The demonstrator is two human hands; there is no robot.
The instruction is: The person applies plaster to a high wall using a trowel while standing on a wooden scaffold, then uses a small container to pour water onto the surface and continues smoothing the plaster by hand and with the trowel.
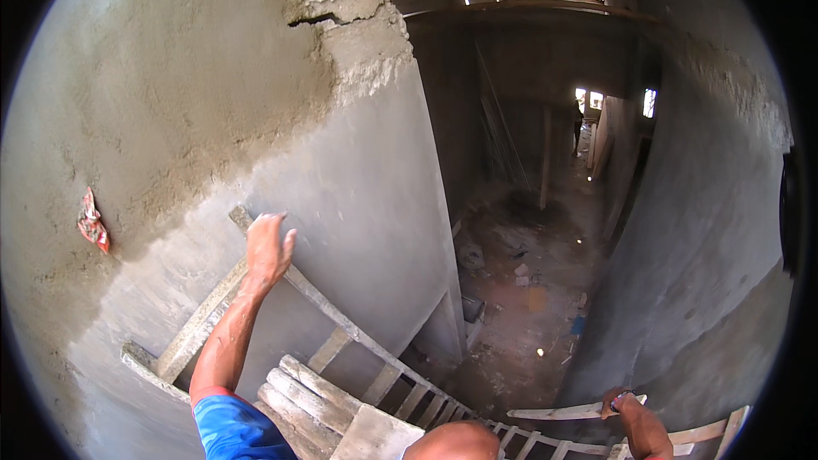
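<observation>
At the upper end of a rough wooden ladder (336, 317), my left hand (268, 251) is closed over the side rail, beside the plastered wall. Part of its grip is hidden behind the back of the hand. The ladder leans near the wall, its rungs running down toward the lower middle. Low on the right, my right hand (615, 403) is wrapped round a pale wooden bar (545, 413). More wooden rails and rungs (699, 434) show just below that hand. Several whitish timbers (311, 400) and a flat board (377, 436) lie across the ladder close to me.
The left wall (366, 170) has wet brown plaster above smooth grey, with broken masonry (341, 0) at its top edge. A red and white scrap (92, 221) sticks to it. Far below, debris litters the floor (520, 307). A grey wall (682, 290) rises at right.
</observation>
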